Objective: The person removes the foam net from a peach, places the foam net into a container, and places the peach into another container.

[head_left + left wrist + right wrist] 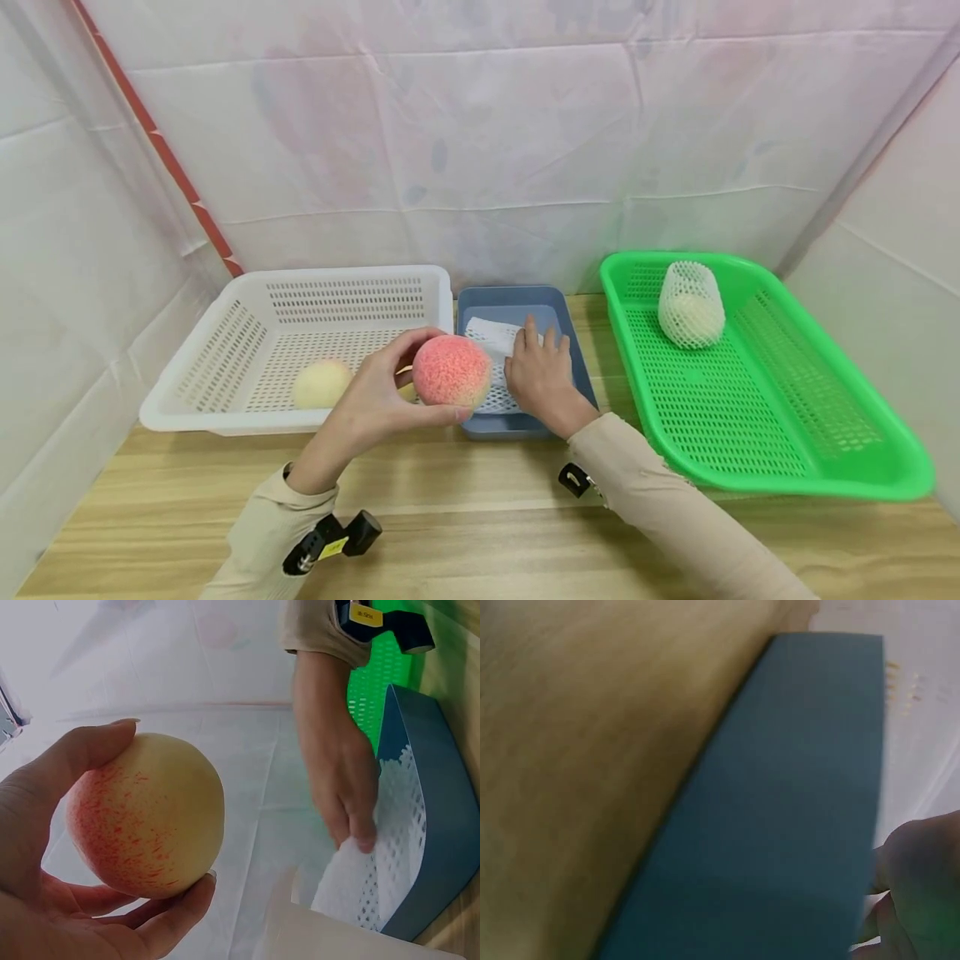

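Left grip (371, 396) is curled round a peach (452, 372), thumb on its near side and fingers on its far side, holding it up by the left edge of a blue tray (510, 427). White netting (489, 330) lies in that tray, right of the peach and apart from it, so the left-to-right gap between them seems the relation that counts. Nearer the netting is the right grip (542, 375), fingertips at it; whether they pinch it cannot be told. The peach is round; the right grip hides too much to judge the netting's long axis.
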Motion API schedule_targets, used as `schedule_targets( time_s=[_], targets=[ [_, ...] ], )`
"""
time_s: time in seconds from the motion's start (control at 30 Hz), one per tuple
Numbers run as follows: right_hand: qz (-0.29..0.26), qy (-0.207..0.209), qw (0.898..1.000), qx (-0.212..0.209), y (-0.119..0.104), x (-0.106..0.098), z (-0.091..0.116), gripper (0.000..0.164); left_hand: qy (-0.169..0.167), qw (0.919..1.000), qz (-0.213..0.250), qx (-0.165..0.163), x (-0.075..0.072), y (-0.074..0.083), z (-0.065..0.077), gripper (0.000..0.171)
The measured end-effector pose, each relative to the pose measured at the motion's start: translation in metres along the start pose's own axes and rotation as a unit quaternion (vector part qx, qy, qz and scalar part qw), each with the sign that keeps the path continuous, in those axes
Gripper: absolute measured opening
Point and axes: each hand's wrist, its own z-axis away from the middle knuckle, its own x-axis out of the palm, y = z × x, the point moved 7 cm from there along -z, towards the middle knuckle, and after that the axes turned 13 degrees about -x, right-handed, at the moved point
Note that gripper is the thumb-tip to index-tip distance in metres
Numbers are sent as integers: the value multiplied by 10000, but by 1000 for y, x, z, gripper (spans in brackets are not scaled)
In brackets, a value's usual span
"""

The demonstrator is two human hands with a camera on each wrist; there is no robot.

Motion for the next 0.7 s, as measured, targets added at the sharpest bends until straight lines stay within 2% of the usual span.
schedule_targets(
  time_s=[0.13,0.27,0.43,0.57,0.7],
  targets=[
    [-384,-98,9992,-79,1,13,-1,55,31,10000,-65,-7,0,-1,-1,79],
    [-1029,-267,9942,-186,2,24,-1,69,35,10000,-85,37,-1,-1,-1,78],
    [-1685,-372,9847,-240,4,15,-1,82,89,9999,-51,12,-6,-1,0,77],
    [-1974,-9,9801,-207,5,-3,-3,78,152,9999,-75,25,-9,-2,-1,78],
    [-2015,791,9757,-333,5,-21,-5,62,245,9996,-135,-4,-15,-5,-2,79]
  ],
)
